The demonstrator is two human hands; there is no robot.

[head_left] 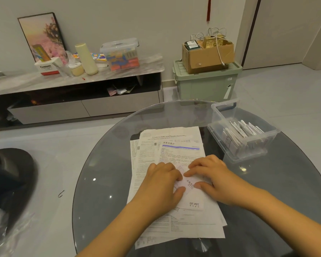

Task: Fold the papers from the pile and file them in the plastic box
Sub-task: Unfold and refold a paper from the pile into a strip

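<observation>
Pressing down with both hands, I see the fingers flat and close together on a small folded paper [190,184] w/ pink print, which lies on top of the pile [167,154] near the table centre. The left hand [162,179] covers the paper's left side, thumb tip touching its lower edge, fingers stretched and not curled round anything. The right hand [210,175] lies on the paper's right side; index finger and thumb are spread a bit apart, both flat on the sheet, no pinch that I can see. Below this paper a white sheet marked "Dr.vet" sticks out toward me. The pile is many printed leaflets, overlapping and not aligned, approx. in the middle of the round glass table [104,164]. The plastic box [243,130], clear, no lid on it, stands at the right of the pile, apart from it, near the table's far-right edge; folded papers [241,130] stand in a row inside, leaning. Further out, on the floor behind the table, is a green storage bin [206,86] w/ a cardboard box [208,54] on top, and at left a low cabinet [78,89] holding a lidded clear container [121,54].
</observation>
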